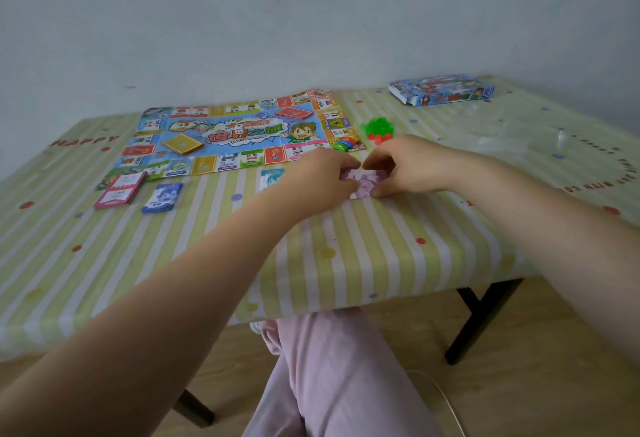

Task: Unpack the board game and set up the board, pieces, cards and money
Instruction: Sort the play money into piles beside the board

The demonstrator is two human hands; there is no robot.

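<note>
Head view: both hands meet over a small stack of pink play money just below the board's near right corner, the left hand and right hand each pinching an end in a closed grip, likely to square the notes. The board lies unfolded on the striped bench, a die and two card decks on it. A pink deck and blue deck sit along its near edge, within reach. Green and red pieces cluster at its right; the box is parked at the far corner
</note>
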